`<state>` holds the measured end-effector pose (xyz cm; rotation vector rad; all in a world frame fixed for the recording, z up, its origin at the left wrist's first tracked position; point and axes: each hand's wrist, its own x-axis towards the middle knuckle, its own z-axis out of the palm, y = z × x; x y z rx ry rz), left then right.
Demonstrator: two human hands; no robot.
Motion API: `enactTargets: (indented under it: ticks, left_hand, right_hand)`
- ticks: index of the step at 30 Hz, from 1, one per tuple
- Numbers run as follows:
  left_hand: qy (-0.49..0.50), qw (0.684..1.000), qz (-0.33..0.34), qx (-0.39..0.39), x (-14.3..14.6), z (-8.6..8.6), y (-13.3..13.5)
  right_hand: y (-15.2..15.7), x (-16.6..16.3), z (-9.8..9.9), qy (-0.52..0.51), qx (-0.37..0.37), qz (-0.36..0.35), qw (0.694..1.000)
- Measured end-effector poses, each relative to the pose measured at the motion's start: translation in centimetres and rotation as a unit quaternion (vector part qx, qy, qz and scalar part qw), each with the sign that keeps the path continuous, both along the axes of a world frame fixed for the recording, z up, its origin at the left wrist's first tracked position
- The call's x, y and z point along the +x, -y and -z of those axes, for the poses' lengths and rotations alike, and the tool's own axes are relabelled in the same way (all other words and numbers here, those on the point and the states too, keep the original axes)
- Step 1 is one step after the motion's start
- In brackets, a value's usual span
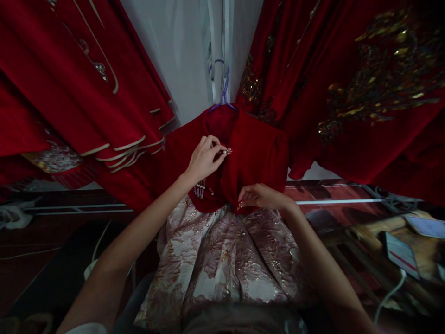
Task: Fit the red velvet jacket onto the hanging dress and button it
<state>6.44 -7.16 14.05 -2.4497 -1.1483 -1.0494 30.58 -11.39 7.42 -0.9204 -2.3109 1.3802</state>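
Observation:
A dark red velvet jacket (257, 148) hangs in front of me on a purple hanger (224, 95), above a pale pink brocade skirt (222, 260). My left hand (205, 157) pinches a small pearl fastener (227, 151) on the jacket's front opening. A beaded tassel (200, 189) dangles just under that wrist. My right hand (259, 197) is closed on the jacket's lower hem, at the edge of the opening, fingers pinched together.
Red embroidered garments hang at the left (79, 79) and at the right (365, 83), close on both sides. A white wall (181, 51) stands behind. At the lower right lie a phone (399, 253) with a white cable and a tablet (427, 226).

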Motion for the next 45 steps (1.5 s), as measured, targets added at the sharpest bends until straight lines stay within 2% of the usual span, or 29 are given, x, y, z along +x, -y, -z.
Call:
enactTargets:
  ticks: [5, 10, 16, 19, 22, 24, 26, 28, 29, 30, 32, 34, 36, 39, 42, 44, 45]
  left_hand:
    - [0.007, 1.0, 0.01, -0.004, -0.2, 0.0, 0.0]
    - [0.001, 1.0, -0.011, 0.005, 0.0, -0.1, 0.3]
    - [-0.041, 0.998, -0.008, 0.054, 0.0, 0.1, 0.2]
    - [-0.09, 0.991, -0.021, 0.092, -0.4, 0.2, -0.2]
    - [-0.102, 0.988, -0.048, 0.108, -0.6, 0.0, -0.5]
    - [-0.096, 0.988, -0.066, 0.1, -0.5, -0.2, -0.5]
    - [-0.084, 0.989, -0.087, 0.082, -0.2, -0.4, -0.3]
    - [-0.045, 0.988, -0.132, 0.069, 0.1, -0.2, 0.0]
    - [-0.015, 0.985, -0.16, 0.066, 0.2, 0.0, 0.1]
    - [0.017, 0.98, -0.187, 0.063, 0.1, 0.3, 0.2]
    - [0.068, 0.971, -0.224, 0.055, -0.4, 0.9, 0.1]
    - [0.093, 0.965, -0.24, 0.043, -1.8, 1.1, -0.2]
    - [0.112, 0.96, -0.256, 0.03, -4.0, 0.4, -0.7]
    - [0.135, 0.945, -0.299, 0.007, -7.8, -2.1, -1.2]
    - [0.126, 0.932, -0.341, 0.0, -10.9, -4.6, -1.6]
    - [0.138, 0.923, -0.359, -0.008, -12.1, -5.3, -2.1]
    - [0.155, 0.919, -0.361, -0.038, -12.5, -5.5, -2.4]
  right_hand:
    - [0.2, -0.2, -0.3, 0.017, -0.007, 0.009, 1.0]
    - [-0.1, 0.0, -0.2, 0.018, -0.002, 0.022, 1.0]
    - [0.1, -0.4, 0.1, 0.001, 0.015, 0.028, 0.999]
    - [0.4, -0.7, -0.3, -0.019, 0.049, 0.071, 0.996]
    - [0.4, -1.3, -1.9, -0.075, 0.103, 0.137, 0.982]
    - [-0.2, -2.5, -3.6, -0.142, 0.138, 0.192, 0.961]
    - [-1.0, -4.6, -5.5, -0.224, 0.169, 0.256, 0.925]
    - [-2.0, -7.4, -7.0, -0.297, 0.174, 0.281, 0.896]
    - [-2.4, -8.9, -7.4, -0.309, 0.162, 0.277, 0.895]
    - [-2.7, -10.3, -7.5, -0.295, 0.143, 0.277, 0.903]
    - [-2.7, -12.4, -7.0, -0.219, 0.126, 0.322, 0.913]
    - [-2.1, -13.0, -5.9, -0.144, 0.161, 0.376, 0.901]
    - [-1.4, -11.9, -4.8, -0.104, 0.227, 0.416, 0.874]
    - [-1.6, -8.1, -4.7, -0.033, 0.329, 0.46, 0.824]
    - [-3.4, -3.8, -6.6, 0.058, 0.431, 0.483, 0.76]
    - [-4.9, -1.6, -8.2, 0.116, 0.463, 0.501, 0.722]
    - [-5.6, -0.7, -8.8, 0.141, 0.47, 0.508, 0.708]
